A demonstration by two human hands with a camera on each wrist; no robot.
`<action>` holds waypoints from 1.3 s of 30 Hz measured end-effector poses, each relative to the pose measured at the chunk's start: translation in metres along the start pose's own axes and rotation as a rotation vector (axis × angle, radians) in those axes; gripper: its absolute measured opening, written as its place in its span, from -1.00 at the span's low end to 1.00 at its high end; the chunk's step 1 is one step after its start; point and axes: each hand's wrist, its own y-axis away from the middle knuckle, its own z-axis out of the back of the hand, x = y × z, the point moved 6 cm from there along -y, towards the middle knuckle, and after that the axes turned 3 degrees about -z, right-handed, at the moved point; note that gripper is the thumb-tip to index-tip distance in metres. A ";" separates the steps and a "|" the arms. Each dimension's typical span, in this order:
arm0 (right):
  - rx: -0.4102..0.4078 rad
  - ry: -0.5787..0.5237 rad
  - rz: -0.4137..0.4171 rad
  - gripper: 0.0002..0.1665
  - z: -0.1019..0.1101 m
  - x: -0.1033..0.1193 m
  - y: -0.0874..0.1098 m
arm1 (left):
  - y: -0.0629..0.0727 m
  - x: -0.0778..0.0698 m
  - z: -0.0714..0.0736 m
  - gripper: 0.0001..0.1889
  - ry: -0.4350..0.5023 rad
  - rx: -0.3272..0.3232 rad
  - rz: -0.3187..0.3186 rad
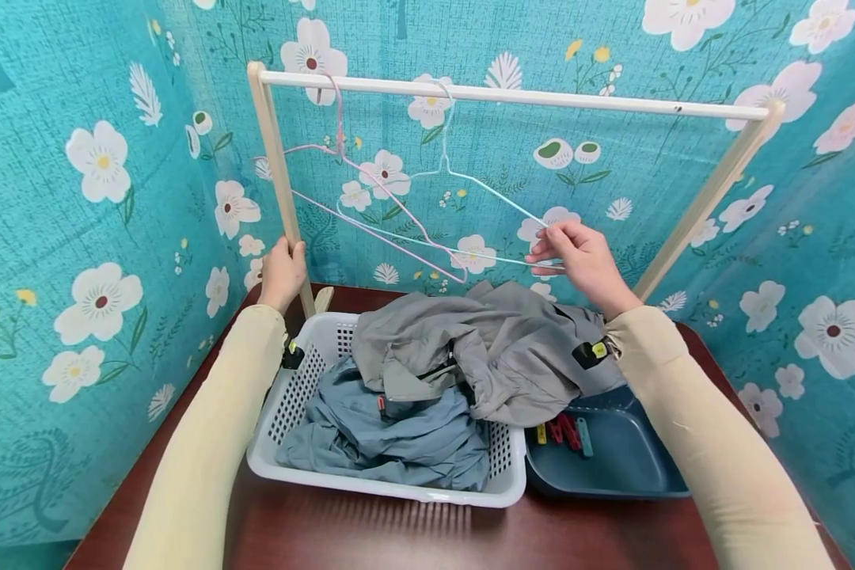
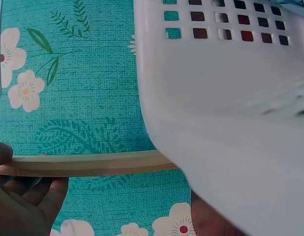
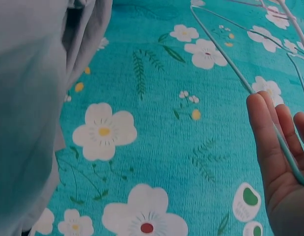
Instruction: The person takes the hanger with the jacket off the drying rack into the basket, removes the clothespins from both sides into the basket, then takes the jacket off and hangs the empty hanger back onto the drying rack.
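Note:
My left hand (image 1: 283, 275) grips the left wooden post (image 1: 278, 178) of a clothes rack, thumb on one side and fingers on the other; the left wrist view shows the same post (image 2: 102, 165) in that hand. With my right hand (image 1: 590, 260) I pinch the right end of a light blue clothes hanger (image 1: 495, 192), its hook over the white rail (image 1: 541, 96). In the right wrist view the hanger's wire (image 3: 225, 59) runs into the fingers. To its left a pink hanger (image 1: 395, 202) hangs from the rail, turned at an angle.
Below the rail stands a white laundry basket (image 1: 370, 492) with a blue-grey garment (image 1: 399, 443). A grey garment (image 1: 527, 348) drapes over it and onto a dark blue tub (image 1: 613, 487). Several clothespins (image 1: 566, 431) lie in the tub. Flowered teal cloth (image 1: 100, 237) surrounds the table (image 1: 328, 538).

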 end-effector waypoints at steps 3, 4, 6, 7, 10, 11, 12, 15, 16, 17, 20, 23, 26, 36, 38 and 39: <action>0.013 0.033 -0.011 -0.55 -0.008 -0.001 -0.004 | -0.001 0.001 -0.001 -0.55 -0.010 0.003 -0.002; 0.019 0.040 -0.017 -0.55 -0.011 -0.001 -0.005 | -0.001 0.001 -0.001 -0.55 -0.012 0.001 -0.006; 0.025 0.056 -0.026 -0.54 -0.015 -0.002 -0.007 | -0.002 0.002 -0.001 -0.55 -0.016 -0.001 -0.011; 0.028 0.061 -0.032 -0.54 -0.016 -0.003 -0.007 | -0.002 0.002 -0.001 -0.55 -0.018 -0.001 -0.012; 0.036 0.069 -0.054 -0.53 -0.018 -0.004 -0.007 | -0.001 0.003 -0.001 -0.55 -0.016 0.004 -0.013; 0.039 0.074 -0.060 -0.54 -0.018 -0.004 -0.006 | 0.000 0.002 -0.001 -0.54 -0.014 0.008 -0.013; 0.042 0.083 -0.064 -0.54 -0.019 -0.004 -0.005 | 0.000 0.002 -0.001 -0.54 -0.013 0.009 -0.012; 0.058 0.124 -0.077 -0.55 -0.020 -0.004 -0.002 | 0.001 0.000 0.000 -0.56 -0.008 0.010 -0.003; 0.066 0.146 -0.083 -0.54 -0.021 -0.005 -0.001 | 0.001 0.000 0.000 -0.57 -0.007 0.007 0.005; 0.077 0.162 -0.090 -0.54 -0.021 -0.006 0.001 | 0.001 -0.001 0.001 -0.57 -0.006 0.009 0.013; 0.115 0.219 -0.127 -0.49 -0.021 -0.010 0.006 | 0.001 -0.002 0.002 -0.60 -0.010 0.025 0.031; 0.174 0.264 -0.167 -0.43 -0.019 -0.015 0.016 | 0.005 -0.003 0.002 -0.58 -0.033 0.105 0.051; 0.230 0.322 -0.195 -0.38 -0.013 -0.021 0.029 | 0.014 -0.001 -0.001 -0.47 -0.055 0.277 0.110; 0.247 0.537 -0.447 -0.24 0.039 -0.063 0.082 | 0.056 -0.009 -0.017 -0.33 -0.203 0.658 0.142; 0.257 0.586 -0.498 -0.21 0.050 -0.074 0.090 | 0.063 -0.019 -0.023 -0.33 -0.206 0.708 0.095; 0.269 0.600 -0.521 -0.23 0.054 -0.079 0.093 | 0.066 -0.024 -0.026 -0.35 -0.208 0.731 0.075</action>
